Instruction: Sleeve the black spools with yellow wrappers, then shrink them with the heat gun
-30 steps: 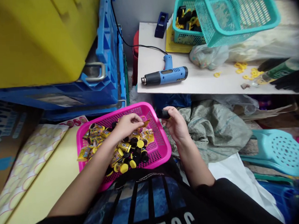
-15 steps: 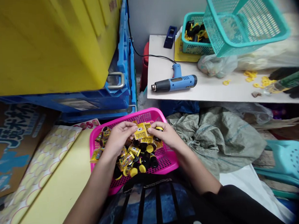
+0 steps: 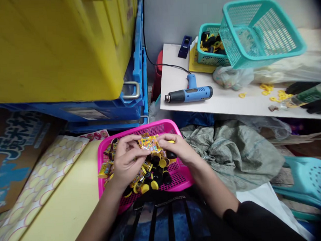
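Wrapper (image 3: pixel 148 143) pinched between left hand (image 3: pixel 126 162) and right hand (image 3: pixel 177 151), held spread above the basket (image 3: pixel 160 126) of bottles (image 3: pixel 154 177).

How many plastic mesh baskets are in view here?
3. A pink basket lies under the left hand and right hand, which pinch a yellow packet. A small teal basket sits on the white table. A larger teal basket is tilted beside it.

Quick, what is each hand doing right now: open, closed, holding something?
Left hand: closed, pinching one end of a small yellow printed plastic wrapper.
Right hand: closed, pinching the wrapper's other end, above the pink plastic mesh basket.
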Demonstrator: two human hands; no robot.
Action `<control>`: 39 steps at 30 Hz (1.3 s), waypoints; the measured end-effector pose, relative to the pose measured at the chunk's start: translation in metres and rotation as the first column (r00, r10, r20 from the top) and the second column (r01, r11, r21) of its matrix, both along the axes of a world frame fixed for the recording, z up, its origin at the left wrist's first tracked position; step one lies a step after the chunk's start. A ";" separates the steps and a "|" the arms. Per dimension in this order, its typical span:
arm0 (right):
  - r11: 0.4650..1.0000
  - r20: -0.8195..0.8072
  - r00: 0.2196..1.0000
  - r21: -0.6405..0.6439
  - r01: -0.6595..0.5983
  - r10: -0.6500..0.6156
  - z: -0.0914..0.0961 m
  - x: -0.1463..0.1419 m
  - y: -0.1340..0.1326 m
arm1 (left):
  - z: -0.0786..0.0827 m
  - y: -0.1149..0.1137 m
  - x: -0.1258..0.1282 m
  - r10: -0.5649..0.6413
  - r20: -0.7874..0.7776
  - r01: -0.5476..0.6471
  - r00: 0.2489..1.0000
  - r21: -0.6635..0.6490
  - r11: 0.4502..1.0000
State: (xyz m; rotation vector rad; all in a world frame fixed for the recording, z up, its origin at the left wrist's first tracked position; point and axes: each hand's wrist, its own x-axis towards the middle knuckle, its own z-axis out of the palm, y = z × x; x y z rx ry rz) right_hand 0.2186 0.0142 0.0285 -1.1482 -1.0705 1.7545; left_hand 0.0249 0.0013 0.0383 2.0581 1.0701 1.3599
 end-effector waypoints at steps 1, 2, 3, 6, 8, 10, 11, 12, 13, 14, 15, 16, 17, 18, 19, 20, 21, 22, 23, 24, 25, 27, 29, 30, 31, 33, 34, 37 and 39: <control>1.000 0.011 1.000 0.016 0.001 -0.001 0.002 -0.002 -0.001 | 0.000 -0.001 0.000 0.002 -0.020 -0.002 1.000 -0.012 1.000; 0.999 0.026 1.000 0.032 -0.002 0.001 0.003 -0.003 -0.001 | 0.000 -0.002 0.000 0.000 -0.035 -0.002 0.999 -0.042 0.999; 0.998 0.052 0.999 0.061 -0.005 0.002 0.004 -0.004 -0.001 | 0.000 -0.003 0.000 -0.001 -0.037 -0.003 0.999 -0.095 0.995; 0.971 0.212 0.977 0.237 -0.028 -0.024 0.008 -0.004 0.001 | -0.001 -0.004 -0.003 0.001 0.110 0.038 0.994 -0.349 0.936; 0.930 0.315 0.947 0.361 -0.064 -0.057 0.012 -0.003 0.004 | 0.000 -0.001 -0.001 0.030 0.241 0.105 0.970 -0.528 0.843; 0.900 0.357 0.932 0.425 -0.101 -0.064 0.016 -0.002 0.007 | 0.000 0.003 0.004 0.110 0.287 0.108 0.952 -0.648 0.754; 0.893 0.364 0.930 0.436 -0.113 -0.059 0.017 -0.002 0.009 | 0.001 0.006 0.007 0.155 0.277 0.080 0.948 -0.683 0.726; 0.893 0.362 0.930 0.435 -0.116 -0.056 0.018 -0.002 0.010 | 0.002 0.008 0.010 0.195 0.263 0.048 0.945 -0.701 0.711; 0.901 0.349 0.936 0.420 -0.105 -0.053 0.018 -0.002 0.011 | 0.003 0.010 0.013 0.228 0.254 0.020 0.940 -0.708 0.706; 0.918 0.314 0.948 0.389 -0.075 -0.055 0.017 -0.001 0.011 | 0.004 0.011 0.014 0.255 0.249 -0.002 0.934 -0.711 0.703; 0.940 0.244 0.967 0.340 -0.020 -0.068 0.016 0.000 0.011 | 0.005 0.012 0.014 0.283 0.245 -0.024 0.927 -0.716 0.698; 0.963 0.141 0.986 0.265 0.044 -0.084 0.015 0.002 0.011 | 0.006 0.012 0.013 0.316 0.243 -0.046 0.917 -0.722 0.690; 0.979 0.017 0.994 0.174 0.103 -0.107 0.013 0.004 0.010 | 0.006 0.012 0.011 0.346 0.241 -0.067 0.907 -0.728 0.682; 0.986 -0.110 0.985 0.081 0.144 -0.135 0.012 0.007 0.009 | 0.006 0.011 0.009 0.372 0.238 -0.088 0.897 -0.729 0.678; 0.987 -0.213 0.964 0.003 0.162 -0.158 0.012 0.009 0.008 | 0.006 0.010 0.005 0.387 0.229 -0.107 0.893 -0.728 0.678; 0.985 -0.280 0.944 -0.048 0.165 -0.172 0.011 0.012 0.008 | 0.005 0.009 0.002 0.391 0.215 -0.124 0.895 -0.722 0.681; 0.985 -0.309 0.935 -0.068 0.160 -0.174 0.011 0.014 0.007 | 0.004 0.008 0.000 0.390 0.198 -0.141 0.899 -0.712 0.688; 0.985 -0.306 0.937 -0.064 0.158 -0.170 0.010 0.016 0.006 | 0.002 0.006 -0.002 0.384 0.182 -0.153 0.905 -0.703 0.695; 0.986 -0.286 0.944 -0.043 0.159 -0.164 0.010 0.016 0.005 | 0.001 0.005 -0.004 0.378 0.172 -0.160 0.910 -0.694 0.702; 0.988 -0.258 0.954 -0.014 0.154 -0.152 0.010 0.017 0.005 | -0.001 0.004 -0.004 0.372 0.171 -0.160 0.913 -0.687 0.708; 0.989 -0.229 0.964 0.018 0.144 -0.136 0.009 0.016 0.005 | -0.003 0.004 -0.004 0.367 0.175 -0.158 0.914 -0.679 0.717; 0.990 -0.176 0.979 0.082 0.116 -0.101 0.007 0.014 0.006 | -0.006 0.003 -0.004 0.363 0.189 -0.158 0.912 -0.654 0.740; 0.989 -0.135 0.988 0.119 0.085 -0.069 0.006 0.012 0.007 | -0.008 0.003 -0.003 0.350 0.200 -0.165 0.915 -0.607 0.778; 0.989 -0.119 0.991 0.129 0.075 -0.060 0.005 0.011 0.007 | -0.009 0.003 -0.002 0.339 0.202 -0.167 0.919 -0.580 0.797; 0.988 -0.106 0.993 0.136 0.069 -0.054 0.005 0.011 0.007 | -0.008 0.004 -0.002 0.325 0.202 -0.166 0.924 -0.555 0.815; 0.988 -0.087 0.995 0.143 0.052 -0.040 0.005 0.011 0.007 | -0.007 0.004 -0.002 0.297 0.199 -0.158 0.934 -0.516 0.842; 0.989 -0.076 0.997 0.146 0.040 -0.029 0.005 0.011 0.007 | -0.006 0.004 -0.002 0.287 0.197 -0.154 0.938 -0.505 0.849; 0.984 -0.036 0.999 0.176 0.002 0.004 0.003 0.012 0.005 | -0.004 0.003 -0.002 0.261 0.187 -0.141 0.947 -0.488 0.861; 0.970 0.013 1.000 0.242 -0.003 -0.001 0.002 0.013 0.004 | -0.003 0.001 -0.001 0.245 0.186 -0.129 0.952 -0.483 0.866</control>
